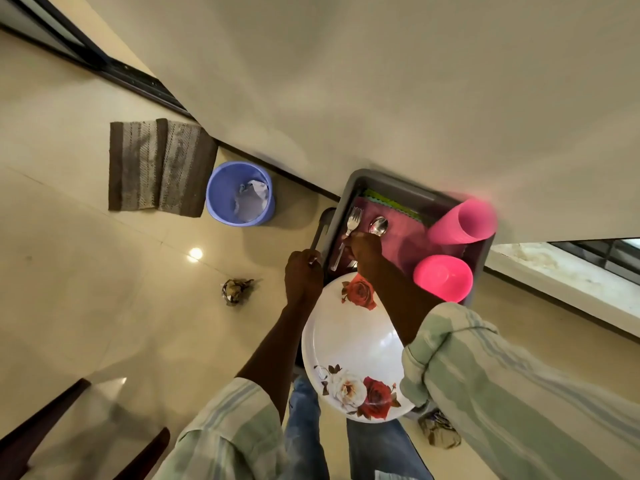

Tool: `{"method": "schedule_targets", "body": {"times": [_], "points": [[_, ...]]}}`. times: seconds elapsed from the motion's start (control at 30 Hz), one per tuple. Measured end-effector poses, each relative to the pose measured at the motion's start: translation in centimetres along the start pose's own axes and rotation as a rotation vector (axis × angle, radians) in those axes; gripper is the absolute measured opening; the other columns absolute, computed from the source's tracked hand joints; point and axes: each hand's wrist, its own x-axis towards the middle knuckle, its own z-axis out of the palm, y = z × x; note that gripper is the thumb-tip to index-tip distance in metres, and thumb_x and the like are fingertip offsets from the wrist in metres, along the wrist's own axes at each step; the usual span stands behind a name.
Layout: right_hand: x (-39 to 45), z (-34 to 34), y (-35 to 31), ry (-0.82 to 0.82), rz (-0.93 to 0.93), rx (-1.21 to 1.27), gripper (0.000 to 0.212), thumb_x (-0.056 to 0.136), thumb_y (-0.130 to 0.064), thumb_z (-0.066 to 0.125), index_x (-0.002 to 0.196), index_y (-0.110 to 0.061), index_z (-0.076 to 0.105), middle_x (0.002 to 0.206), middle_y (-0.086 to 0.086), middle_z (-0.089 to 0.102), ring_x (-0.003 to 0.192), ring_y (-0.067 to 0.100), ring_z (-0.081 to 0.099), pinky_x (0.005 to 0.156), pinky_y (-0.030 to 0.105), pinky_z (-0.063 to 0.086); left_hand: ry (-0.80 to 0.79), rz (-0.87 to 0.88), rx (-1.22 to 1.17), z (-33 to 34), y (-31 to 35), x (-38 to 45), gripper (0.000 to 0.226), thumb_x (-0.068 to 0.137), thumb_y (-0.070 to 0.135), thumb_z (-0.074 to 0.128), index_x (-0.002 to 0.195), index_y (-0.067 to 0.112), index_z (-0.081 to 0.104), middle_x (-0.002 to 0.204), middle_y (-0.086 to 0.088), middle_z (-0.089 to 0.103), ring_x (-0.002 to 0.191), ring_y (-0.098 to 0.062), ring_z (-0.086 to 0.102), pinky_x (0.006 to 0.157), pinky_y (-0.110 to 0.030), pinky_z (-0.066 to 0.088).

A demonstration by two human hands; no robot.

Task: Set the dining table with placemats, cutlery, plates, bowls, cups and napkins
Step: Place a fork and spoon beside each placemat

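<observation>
Fetching stage: left hand [303, 275] gripping grey tray [408, 192] handle, right hand [363, 245] closed on fork [352, 220] beside spoon [378, 226], floral plate [353, 344], pink cups [462, 221] aboard; next, probably carrying all tableward.

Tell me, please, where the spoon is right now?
In the head view, the spoon lies in the grey tray on the pink cloth, right of the fork, just beyond the right hand.
</observation>
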Motion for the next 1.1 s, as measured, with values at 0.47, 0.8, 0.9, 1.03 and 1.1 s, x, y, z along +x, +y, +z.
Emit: {"method": "schedule_targets", "body": {"times": [0.47, 0.8, 0.9, 1.03, 1.1], "points": [[-16.8, -2.9, 4.7, 0.117, -0.324, 0.236, 0.005, 0.084, 0.001, 0.066, 0.083, 0.006, 0.067, 0.072, 0.015, 0.061, 0.064, 0.023, 0.058, 0.061, 0.031, 0.051, -0.620, -0.144, -0.541, -6.6, 5.8, -7.2, 0.016, 0.088, 0.021, 0.065, 0.093, 0.006, 0.070, 0.082, -0.005, 0.071, 0.076, -0.018, 0.065, 0.064, -0.027, 0.051], [-29.7, 5.1, 13.8, 0.482, -0.426, 0.439, 0.012, 0.079, 0.001, 0.073, 0.088, 0.008, 0.072, 0.080, 0.019, 0.072, 0.076, 0.031, 0.071, 0.073, 0.041, 0.060, -1.081, 0.042, -0.275, -11.8, 1.6, -13.7, 0.027, 0.087, 0.011, 0.065, 0.111, -0.001, 0.067, 0.091, -0.012, 0.070, 0.089, -0.024, 0.067, 0.081, -0.038, 0.057], [-33.3, 7.4, 16.8, 0.589, -0.383, 0.547, 0.008, 0.079, -0.003, 0.076, 0.081, 0.003, 0.073, 0.070, 0.014, 0.069, 0.067, 0.027, 0.068, 0.066, 0.038, 0.058, -1.141, 0.068, -0.201, -12.8, 0.1, -16.8, 0.012, 0.087, 0.004, 0.062, 0.096, 0.001, 0.069, 0.085, -0.008, 0.072, 0.081, -0.020, 0.066, 0.071, -0.030, 0.057], [-37.7, 8.9, 21.7, 0.799, -0.323, 0.887, 0.006, 0.083, -0.004, 0.071, 0.078, -0.002, 0.071, 0.068, 0.013, 0.070, 0.057, 0.023, 0.065, 0.056, 0.031, 0.054, -1.260, 0.076, -0.107, -13.3, -1.4, -21.0, 0.011, 0.087, 0.006, 0.060, 0.086, 0.002, 0.070, 0.082, -0.011, 0.074, 0.077, -0.021, 0.069, 0.078, -0.031, 0.055], [-39.6, 9.4, 25.1, 0.954, -0.289, 1.027, 0.008, 0.083, -0.007, 0.070, 0.075, -0.006, 0.070, 0.071, 0.015, 0.069, 0.058, 0.023, 0.064, 0.057, 0.032, 0.051, -1.343, 0.056, -0.052, -13.0, -2.3, -23.0, 0.016, 0.089, 0.008, 0.059, 0.093, -0.003, 0.069, 0.089, -0.016, 0.073, 0.078, -0.023, 0.071, 0.080, -0.035, 0.056]]}}
